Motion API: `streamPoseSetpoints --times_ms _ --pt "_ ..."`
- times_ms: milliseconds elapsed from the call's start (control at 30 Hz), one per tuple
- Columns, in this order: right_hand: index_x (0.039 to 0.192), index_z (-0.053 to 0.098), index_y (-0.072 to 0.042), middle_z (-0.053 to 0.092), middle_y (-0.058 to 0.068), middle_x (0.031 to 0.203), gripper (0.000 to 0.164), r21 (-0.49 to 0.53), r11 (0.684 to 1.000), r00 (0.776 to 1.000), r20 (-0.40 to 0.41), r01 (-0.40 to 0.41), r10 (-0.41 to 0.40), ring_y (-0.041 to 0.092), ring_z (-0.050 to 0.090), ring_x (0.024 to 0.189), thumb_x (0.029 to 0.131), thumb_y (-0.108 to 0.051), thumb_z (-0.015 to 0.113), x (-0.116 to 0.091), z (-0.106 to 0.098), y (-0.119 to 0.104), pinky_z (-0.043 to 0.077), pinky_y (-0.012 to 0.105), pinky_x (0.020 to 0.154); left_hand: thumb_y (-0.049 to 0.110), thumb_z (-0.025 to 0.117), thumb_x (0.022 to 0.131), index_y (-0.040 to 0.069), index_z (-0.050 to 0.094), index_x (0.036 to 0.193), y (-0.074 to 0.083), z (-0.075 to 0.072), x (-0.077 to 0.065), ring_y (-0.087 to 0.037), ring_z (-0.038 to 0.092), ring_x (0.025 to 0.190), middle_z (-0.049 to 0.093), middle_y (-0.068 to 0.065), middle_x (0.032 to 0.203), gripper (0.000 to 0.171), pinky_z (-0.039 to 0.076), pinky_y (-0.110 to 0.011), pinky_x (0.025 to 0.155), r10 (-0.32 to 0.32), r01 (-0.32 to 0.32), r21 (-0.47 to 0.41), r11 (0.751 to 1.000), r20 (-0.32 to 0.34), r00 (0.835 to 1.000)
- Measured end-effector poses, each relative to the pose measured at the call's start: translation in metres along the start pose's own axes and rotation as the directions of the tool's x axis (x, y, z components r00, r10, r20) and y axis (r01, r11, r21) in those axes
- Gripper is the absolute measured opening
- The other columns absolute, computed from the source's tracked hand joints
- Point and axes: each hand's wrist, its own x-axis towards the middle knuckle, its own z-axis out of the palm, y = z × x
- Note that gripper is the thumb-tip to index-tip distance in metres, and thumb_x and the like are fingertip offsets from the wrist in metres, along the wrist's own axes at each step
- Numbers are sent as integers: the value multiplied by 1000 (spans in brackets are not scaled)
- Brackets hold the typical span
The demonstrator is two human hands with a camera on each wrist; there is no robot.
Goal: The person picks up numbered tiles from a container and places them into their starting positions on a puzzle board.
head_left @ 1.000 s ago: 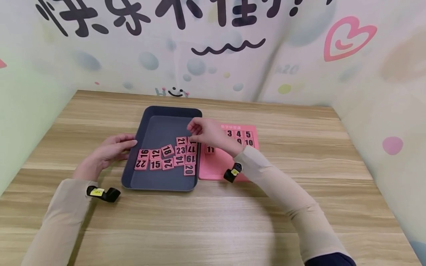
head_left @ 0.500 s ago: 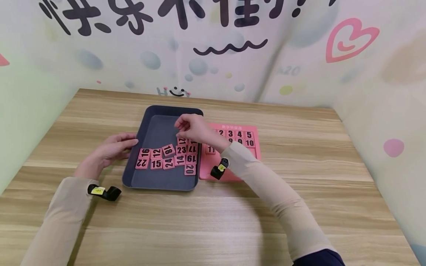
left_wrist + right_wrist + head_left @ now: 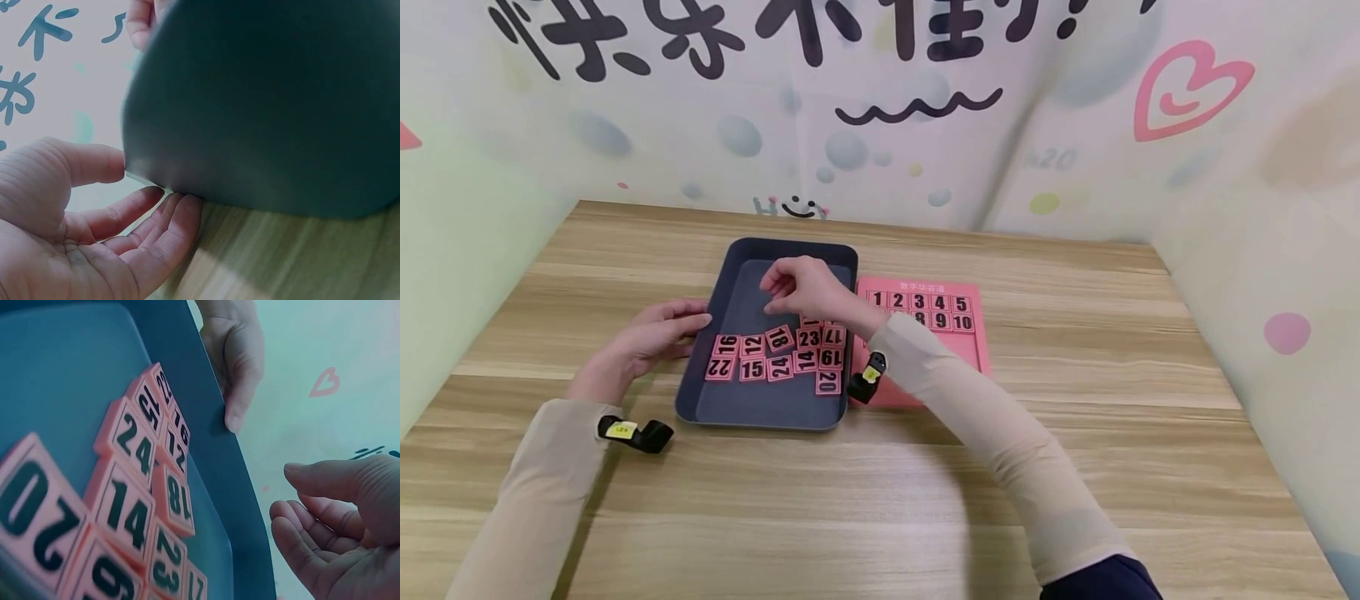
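A dark blue-grey tray (image 3: 760, 412) lies on the table with several pink number tiles (image 3: 779, 368) in it, some turned sideways or upside down. My left hand (image 3: 651, 337) holds the tray's left side, thumb on the rim and fingers lower against its outer wall, as the left wrist view shows. Over the tray's far half hovers my right hand (image 3: 811, 287), its fingers loosely bent and apart from the thumb (image 3: 319, 478), with nothing between them. It partly covers the tiles at the upper right of the group, such as the one above 23.
Right beside the tray lies a pink number puzzle board (image 3: 955, 346) with tiles 1 to 5 in its top row and more below, partly behind my right forearm. A printed wall (image 3: 925, 183) stands behind the wooden table (image 3: 880, 517).
My right hand has moved left from the tray's right edge to above its middle, uncovering more of the board's tiles. The left hand stays on the tray's side.
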Motion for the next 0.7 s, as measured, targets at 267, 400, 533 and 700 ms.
streamPoseSetpoints --times_ms 267,400,533,700 --pt "105 64 3 63 12 98 28 46 999 994 110 -30 25 13 57 83 80 -5 74 16 17 -6 47 18 72 26 48 99 -7 25 143 -1 -2 1 -1 56 86 52 1 109 60 50 -21 77 -3 3 -14 1000 10 1000" --pt "104 65 3 63 11 96 29 25 998 982 180 -60 54 14 56 82 78 -2 75 22 24 -6 46 18 70 26 48 99 -7 25 143 -1 -2 2 -1 55 87 50 -5 116 59 50 -21 77 -4 4 -9 1000 11 1000" --pt "102 65 -1 63 7 94 29 -35 996 969 227 -88 94 13 56 82 76 -3 77 27 30 -3 45 16 70 26 47 99 -7 25 144 -1 -2 3 0 55 88 46 -11 122 59 50 -21 78 -2 2 -7 1000 12 1000" --pt "100 65 -6 61 2 91 28 -111 988 956 260 -108 134 12 54 82 75 -3 78 31 37 1 45 16 69 25 47 99 -7 24 144 -2 -2 2 0 55 88 45 -12 124 59 50 -20 78 -2 3 -12 1000 11 1000"
